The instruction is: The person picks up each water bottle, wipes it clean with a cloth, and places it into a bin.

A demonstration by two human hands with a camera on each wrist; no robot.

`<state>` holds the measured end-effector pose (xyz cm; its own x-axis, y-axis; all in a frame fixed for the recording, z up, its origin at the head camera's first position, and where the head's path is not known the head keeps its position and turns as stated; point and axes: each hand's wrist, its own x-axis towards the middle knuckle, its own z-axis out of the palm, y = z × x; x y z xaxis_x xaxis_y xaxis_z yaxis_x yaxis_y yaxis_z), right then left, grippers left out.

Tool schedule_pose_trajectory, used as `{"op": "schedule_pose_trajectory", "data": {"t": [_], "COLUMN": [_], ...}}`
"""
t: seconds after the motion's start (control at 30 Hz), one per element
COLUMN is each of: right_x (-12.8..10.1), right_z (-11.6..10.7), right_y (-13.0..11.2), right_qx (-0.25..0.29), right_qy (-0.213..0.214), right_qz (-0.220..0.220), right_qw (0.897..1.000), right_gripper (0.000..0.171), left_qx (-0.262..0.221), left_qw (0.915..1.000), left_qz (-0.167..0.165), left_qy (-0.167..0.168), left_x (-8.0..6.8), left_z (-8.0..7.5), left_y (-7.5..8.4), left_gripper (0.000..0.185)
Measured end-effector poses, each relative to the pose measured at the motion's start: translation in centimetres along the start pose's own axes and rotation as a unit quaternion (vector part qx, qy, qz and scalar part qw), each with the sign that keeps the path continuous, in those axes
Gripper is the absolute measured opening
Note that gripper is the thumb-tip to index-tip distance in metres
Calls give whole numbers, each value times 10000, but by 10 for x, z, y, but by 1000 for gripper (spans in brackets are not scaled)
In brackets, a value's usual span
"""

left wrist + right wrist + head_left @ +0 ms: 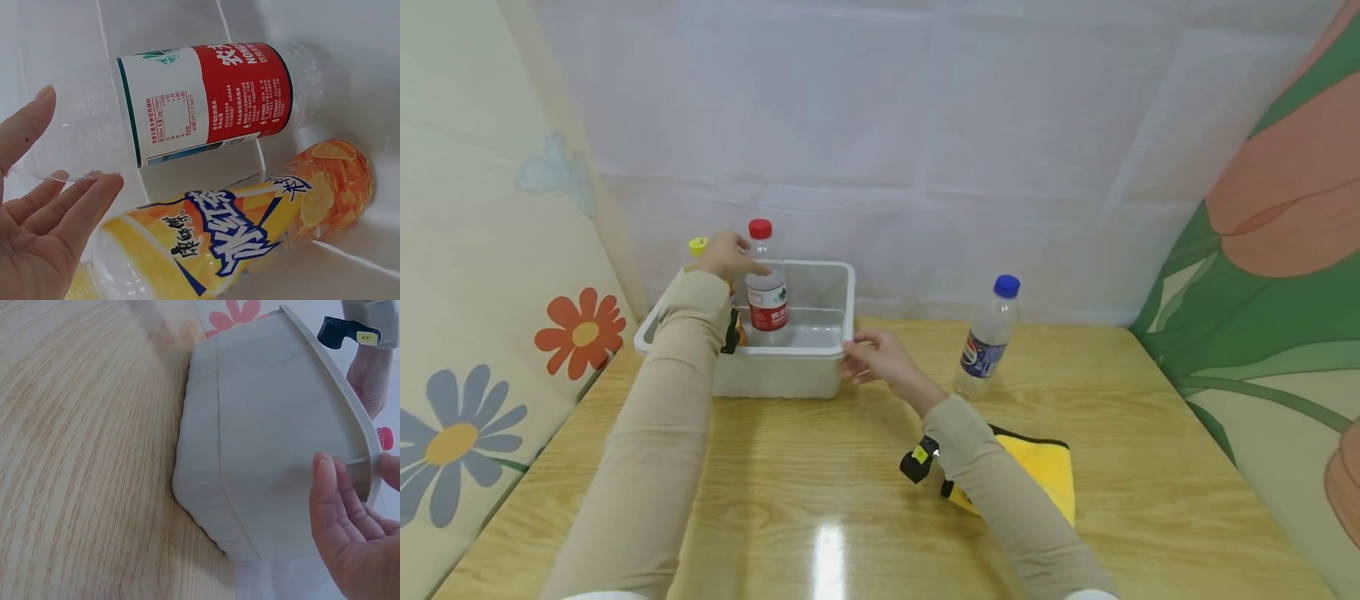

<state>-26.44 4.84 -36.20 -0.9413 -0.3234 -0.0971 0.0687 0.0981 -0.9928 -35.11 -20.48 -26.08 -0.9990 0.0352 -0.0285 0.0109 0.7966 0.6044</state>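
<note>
A white plastic bin [775, 375] stands on the table, with two bottles upright in it. My left hand [727, 256] is at the upper part of the red-capped water bottle [767, 300], thumb and fingers spread on either side of it. Beside that bottle, the left wrist view shows a yellow-capped iced tea bottle [250, 231] with an orange label, just beyond the fingers. My right hand [883, 362] holds the bin's near right corner. In the right wrist view, its thumb lies at the rim [350, 394] and the fingers curve beneath it.
A blue-capped Pepsi bottle [985, 346] stands on the wooden table [790, 483], right of the bin. Under my right forearm lies a yellow cloth [1048, 471] with black edging. A white backdrop [925, 167] hangs behind, with flowered panels at both sides.
</note>
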Motion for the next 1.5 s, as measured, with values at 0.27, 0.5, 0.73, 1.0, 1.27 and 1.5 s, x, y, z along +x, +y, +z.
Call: {"op": "schedule_pose_trajectory", "data": {"t": [0.27,0.5,0.73,1.0,1.27,1.5], "right_x": [-5,-7,-6,-6,-6,-1], "right_z": [2,2,5,5,5,5], "right_y": [-1,-1,-1,0,-2,-1], "right_qx": [-67,-54,-86,-39,-75,-69], "right_qy": [-131,-140,-223,-209,-207,-163], "right_qz": [-68,-47,-59,-108,-105,-21], "right_qw": [9999,9999,9997,9997,9997,9998], "right_gripper": [26,28,29,28,25,24], "left_qx": [56,298,367,254,316,378], "left_qw": [10000,9995,9993,9995,9991,9987], "left_qz": [0,-33,5,-112,-161,-222], "left_qy": [-68,-104,-75,-124,-214,-265], "left_x": [-3,-2,-5,-6,0,0], "left_z": [7,8,9,11,9,5], "left_y": [-2,-4,-7,-7,-9,-8], "left_gripper": [64,64,61,62,74,75]}}
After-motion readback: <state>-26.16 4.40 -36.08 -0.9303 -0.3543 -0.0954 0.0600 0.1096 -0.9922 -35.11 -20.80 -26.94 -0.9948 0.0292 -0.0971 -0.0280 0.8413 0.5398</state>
